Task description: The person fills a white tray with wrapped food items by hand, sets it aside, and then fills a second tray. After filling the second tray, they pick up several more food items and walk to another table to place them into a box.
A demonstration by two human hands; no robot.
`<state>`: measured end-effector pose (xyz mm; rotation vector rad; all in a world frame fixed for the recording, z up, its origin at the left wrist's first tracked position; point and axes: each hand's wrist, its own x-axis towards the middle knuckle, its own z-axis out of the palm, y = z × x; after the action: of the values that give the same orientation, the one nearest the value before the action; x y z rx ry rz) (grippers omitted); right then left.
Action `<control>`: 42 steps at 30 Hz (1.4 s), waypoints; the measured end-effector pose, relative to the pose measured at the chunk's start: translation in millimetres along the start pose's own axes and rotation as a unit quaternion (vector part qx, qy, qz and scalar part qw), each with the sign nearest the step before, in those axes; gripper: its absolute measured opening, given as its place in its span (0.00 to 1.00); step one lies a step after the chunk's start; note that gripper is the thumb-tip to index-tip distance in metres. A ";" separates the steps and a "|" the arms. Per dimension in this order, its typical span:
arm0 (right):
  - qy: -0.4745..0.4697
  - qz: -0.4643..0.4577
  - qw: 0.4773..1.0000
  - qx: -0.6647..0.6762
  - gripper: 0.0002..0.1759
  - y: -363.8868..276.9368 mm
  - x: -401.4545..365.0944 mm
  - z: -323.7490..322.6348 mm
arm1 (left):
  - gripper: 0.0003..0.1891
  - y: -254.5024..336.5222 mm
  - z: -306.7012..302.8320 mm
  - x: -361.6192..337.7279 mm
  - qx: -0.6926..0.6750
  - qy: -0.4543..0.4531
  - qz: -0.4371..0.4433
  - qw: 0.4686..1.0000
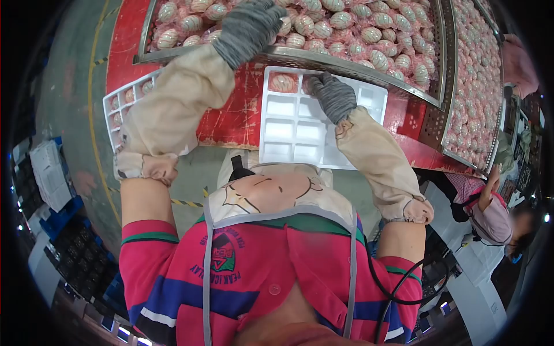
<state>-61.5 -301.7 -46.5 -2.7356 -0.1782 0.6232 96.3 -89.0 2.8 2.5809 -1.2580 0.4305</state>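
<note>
Left hand (247,33) over the eggs (340,21), right hand (333,97) at the tray (311,131) (I can't tell whether either grip pinches), gentle seating seems wise.

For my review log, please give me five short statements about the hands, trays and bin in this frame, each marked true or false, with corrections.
1. The left hand is over the metal-framed bin. True.
2. The right hand is bare. False: it wears a grey glove, as does the left.
3. A wrapped, egg-shaped piece sits in the upper-left compartment of the nearer white tray. True.
4. The surface between the two trays is blue. False: it is red, with scuffs.
5. The second tray, at the left, is black. False: it is white.
</note>
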 end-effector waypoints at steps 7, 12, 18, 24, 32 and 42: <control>0.104 -0.149 0.979 -0.089 0.21 31.8 -18.7 21.6 | 0.28 -27.7 25.4 24.3 0.020 -0.358 -0.066 0.931; 0.116 -0.139 0.976 -0.123 0.17 20.0 -9.6 15.4 | 0.32 -30.2 49.7 19.6 0.109 -0.260 -0.012 0.959; 0.144 -0.001 0.986 -0.086 0.12 22.4 1.1 -3.8 | 0.32 -13.9 20.8 18.2 0.063 -0.262 -0.142 0.952; 0.095 0.136 0.984 0.059 0.20 37.8 -36.8 -7.7 | 0.20 59.0 21.7 -62.2 0.010 0.044 0.070 0.996; 0.076 0.182 0.980 0.011 0.23 18.2 -15.6 5.0 | 0.25 122.9 73.3 -114.5 -0.110 -0.116 -0.026 0.987; 0.164 0.205 0.962 0.079 0.19 24.4 -14.4 15.5 | 0.25 123.2 73.9 -116.6 -0.119 -0.123 -0.031 0.985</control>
<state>-80.1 -322.9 -62.3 -2.6817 0.5061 0.2572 -58.3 -103.5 -97.8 2.5137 -1.2142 -0.0533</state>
